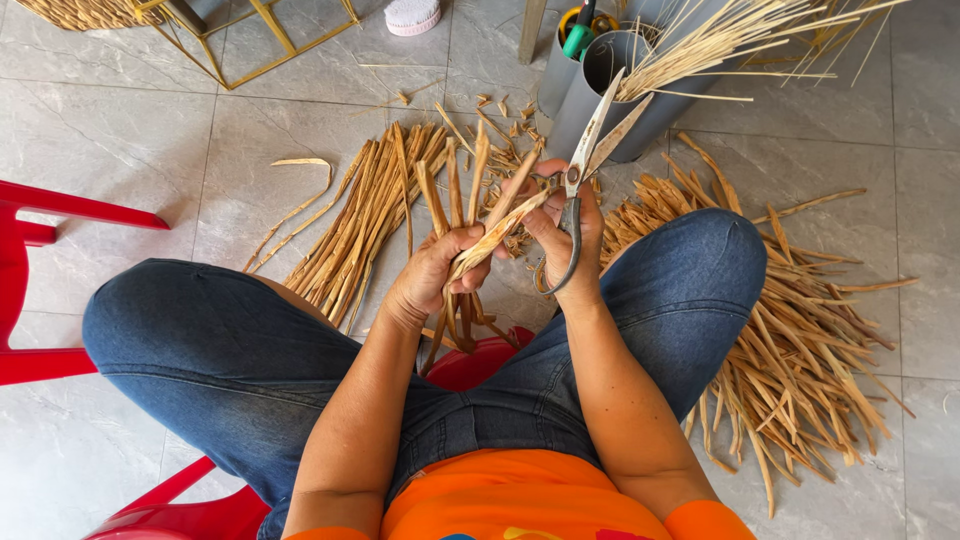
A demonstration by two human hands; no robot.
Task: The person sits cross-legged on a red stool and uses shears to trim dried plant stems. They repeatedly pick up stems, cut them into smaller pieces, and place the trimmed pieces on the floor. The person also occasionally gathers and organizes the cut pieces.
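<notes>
A: Status on your hands?

B: Your left hand [438, 272] is clenched around a bundle of dried leaf strips [462, 200], held upright-ish between your knees, tips fanning away from you. One strip [497, 232] angles across from your left fingers toward your right hand.

A: And the right?

B: Your right hand [567, 235] is grasping scissors [585, 150], fingers through the dark handle loop. Blades are parted and point away from you. The angled strip's end sits right at the pivot; can't tell if the blades actually touch it, your thumb blocks the view.

A: Surroundings?

B: Sorted strips [365, 215] lie on the tile floor [120, 140] just left of your left hand. A bigger loose pile [800, 340] sits past your right knee. Grey tubes [610, 80] holding thin sticks [720, 40] stand just beyond the scissors. You're on a red stool [480, 362]; a red chair [30, 290] is at your far left.
</notes>
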